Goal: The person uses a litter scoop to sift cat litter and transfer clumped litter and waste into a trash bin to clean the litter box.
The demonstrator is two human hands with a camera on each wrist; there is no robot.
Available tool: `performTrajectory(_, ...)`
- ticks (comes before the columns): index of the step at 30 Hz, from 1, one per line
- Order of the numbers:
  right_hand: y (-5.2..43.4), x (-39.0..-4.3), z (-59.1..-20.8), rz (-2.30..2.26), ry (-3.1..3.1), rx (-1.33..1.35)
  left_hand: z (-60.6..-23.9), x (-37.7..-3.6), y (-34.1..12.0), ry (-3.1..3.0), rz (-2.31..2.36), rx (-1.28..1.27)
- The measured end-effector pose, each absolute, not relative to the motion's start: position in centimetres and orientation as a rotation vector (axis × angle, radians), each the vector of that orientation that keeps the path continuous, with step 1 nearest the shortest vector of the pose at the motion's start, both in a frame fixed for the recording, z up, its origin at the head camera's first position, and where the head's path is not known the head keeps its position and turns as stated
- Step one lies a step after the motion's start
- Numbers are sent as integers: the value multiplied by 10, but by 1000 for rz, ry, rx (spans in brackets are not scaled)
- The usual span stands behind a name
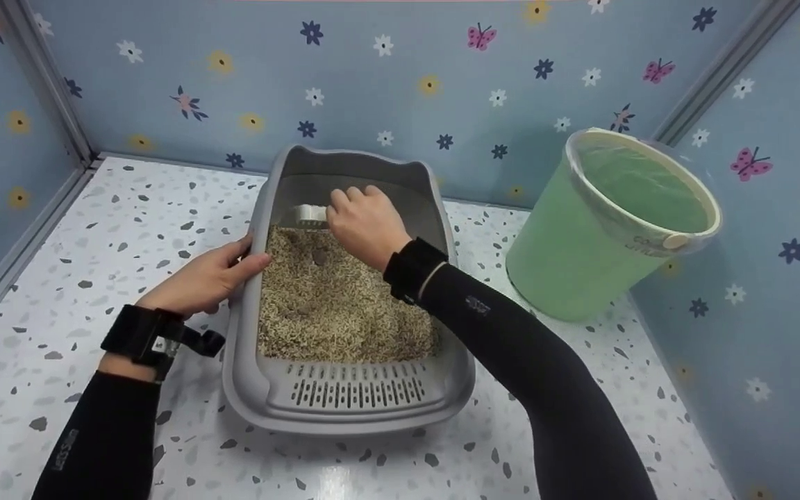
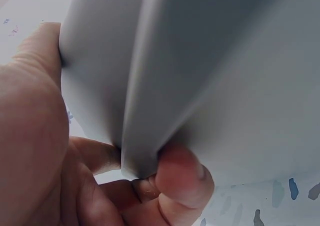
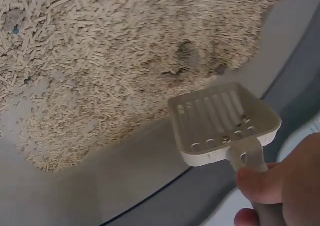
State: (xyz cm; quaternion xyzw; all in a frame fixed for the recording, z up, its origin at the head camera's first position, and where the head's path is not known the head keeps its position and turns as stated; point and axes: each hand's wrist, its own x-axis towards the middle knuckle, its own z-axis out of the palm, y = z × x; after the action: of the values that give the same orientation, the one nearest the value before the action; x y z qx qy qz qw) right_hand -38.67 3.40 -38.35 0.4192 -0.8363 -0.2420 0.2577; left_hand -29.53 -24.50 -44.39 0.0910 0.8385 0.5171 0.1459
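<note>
A grey litter box [image 1: 244,389] stands on the speckled surface, partly filled with tan pellet litter [image 1: 344,312]. My left hand [image 1: 209,278] grips its left rim, thumb over the top and fingers curled under the outer edge, as the left wrist view shows at the rim [image 2: 137,86]. Over the far part of the box, my right hand [image 1: 367,223] holds a litter scoop [image 3: 212,118] by its handle. The slotted scoop is pale, with a few small bits of litter lying in it. Dark clumps [image 3: 187,53] show in the litter close to the scoop.
A green bin [image 1: 573,257] with a clear liner stands to the right of the litter box. Blue flowered panels [image 1: 386,83] rise behind and at both sides. At the box's near end is a slotted ledge [image 1: 358,385].
</note>
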Motion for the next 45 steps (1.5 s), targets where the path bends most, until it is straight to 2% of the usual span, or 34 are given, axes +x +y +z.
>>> performTrajectory(5, 39, -377, -391, -729, -2204, 1218, -444, -295, -244, 2408, 1489, 264)
performTrajectory(15, 75, -333, -380, -713, -2249, 1323, -444, -295, -246, 2418, 1471, 265)
performTrajectory(24, 90, -294, -350, -722, -2356, 1497, -445, -296, -246, 2446, 1425, 276)
performTrajectory(31, 85, -305, -334, -426, -2316, 1507, -447, -296, -246, 2440, 1437, 258)
performTrajectory(38, 76, -331, -352, -98, -2147, 1694, -450, -297, -247, 2460, 1431, 267)
performTrajectory(45, 67, -344, -374, -93, -2151, 1783, -445, -296, -245, 2418, 1479, 252)
